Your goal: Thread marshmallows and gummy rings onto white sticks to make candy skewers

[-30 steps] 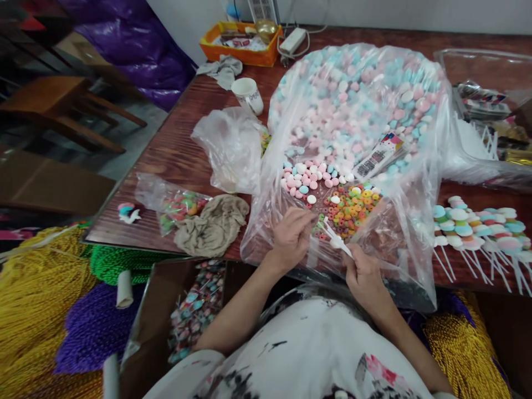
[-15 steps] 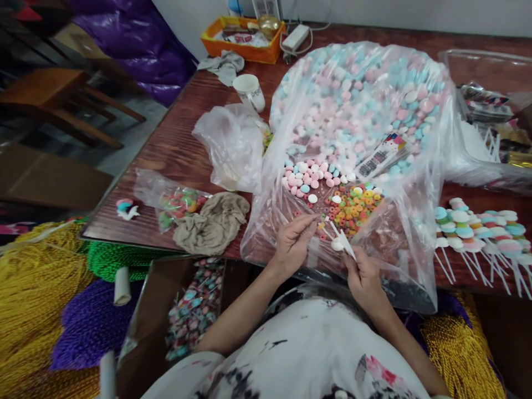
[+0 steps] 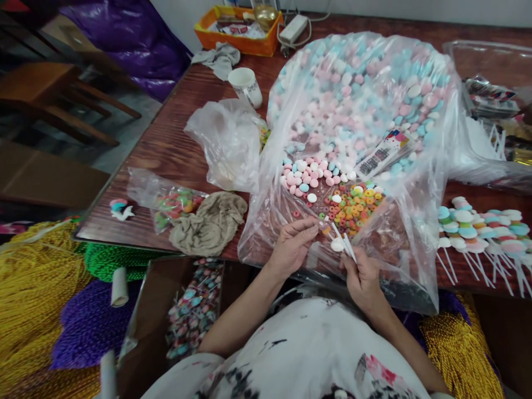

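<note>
My right hand [image 3: 362,276] is closed around a few thin white lollipop sticks [image 3: 344,241], their upper ends pointing up and left. A white round candy [image 3: 337,244] shows beside the sticks, touching or very near them. Thumb and fingers of my left hand [image 3: 294,244] are pinched together just left of the stick tips; whatever lies between them is too small to make out. Ring-shaped candies [image 3: 356,209] in orange, green and red lie beyond my hands on clear plastic. Behind them are pink, white and blue round candies [image 3: 306,176] at the mouth of a large clear bag [image 3: 260,221].
Finished candy sticks [image 3: 484,230] lie at the right. Printed cards [image 3: 384,154] rest on the bag. To the left are a cloth [image 3: 210,223], a small candy bag [image 3: 177,205], a crumpled plastic bag [image 3: 226,144] and a mug [image 3: 245,87]. An orange tray [image 3: 236,41] stands at the back.
The sticks in my right hand have turned slightly and now look more spread apart. My left hand stays pinched close to their tips. The view has shifted a little.
</note>
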Motion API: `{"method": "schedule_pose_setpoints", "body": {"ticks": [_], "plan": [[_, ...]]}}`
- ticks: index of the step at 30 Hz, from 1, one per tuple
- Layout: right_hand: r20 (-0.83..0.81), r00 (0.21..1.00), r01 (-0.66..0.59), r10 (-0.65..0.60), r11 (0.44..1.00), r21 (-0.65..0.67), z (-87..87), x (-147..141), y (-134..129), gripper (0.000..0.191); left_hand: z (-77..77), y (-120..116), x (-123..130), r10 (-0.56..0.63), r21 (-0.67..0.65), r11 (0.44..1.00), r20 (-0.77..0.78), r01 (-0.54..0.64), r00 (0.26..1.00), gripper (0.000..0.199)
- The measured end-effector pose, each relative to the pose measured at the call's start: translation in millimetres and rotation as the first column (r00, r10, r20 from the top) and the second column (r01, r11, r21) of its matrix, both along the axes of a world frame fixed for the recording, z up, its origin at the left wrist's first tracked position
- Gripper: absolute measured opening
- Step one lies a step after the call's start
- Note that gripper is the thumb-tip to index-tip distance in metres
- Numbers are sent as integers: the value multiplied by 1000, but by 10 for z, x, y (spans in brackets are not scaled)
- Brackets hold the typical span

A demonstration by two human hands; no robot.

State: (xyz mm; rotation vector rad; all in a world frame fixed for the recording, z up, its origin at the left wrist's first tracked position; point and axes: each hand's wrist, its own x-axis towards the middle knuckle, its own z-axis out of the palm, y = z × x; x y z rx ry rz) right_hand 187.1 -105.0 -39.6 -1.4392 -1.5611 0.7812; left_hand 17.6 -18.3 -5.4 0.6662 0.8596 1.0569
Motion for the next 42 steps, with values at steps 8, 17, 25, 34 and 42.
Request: {"method": "schedule_pose_setpoints", "body": {"ticks": [8, 17, 25, 34, 42], "plan": [[-22, 1000, -21, 20, 1000, -15, 19, -3, 12, 15, -56, 24, -30, -24, 146, 988, -147, 46, 989, 21], [-6, 998, 68, -68, 997, 38, 0, 63, -21, 12, -25, -25, 154, -165, 433, 812, -473, 392, 866, 21], [1, 976, 218, -218, 975, 37, -111, 363, 15, 11, 42, 790, -188, 384, 402, 560, -901, 724, 203, 21], [-4, 990, 141, -141, 986, 86, -133, 351, 45, 12, -133, 1281, -76, 443, 400, 533, -883, 746, 158, 19], [-14, 992, 123, -122, 989, 86, -126, 362, 45, 11, -183, 1286, 6, 570, 320, 488, -821, 812, -18, 23]]}}
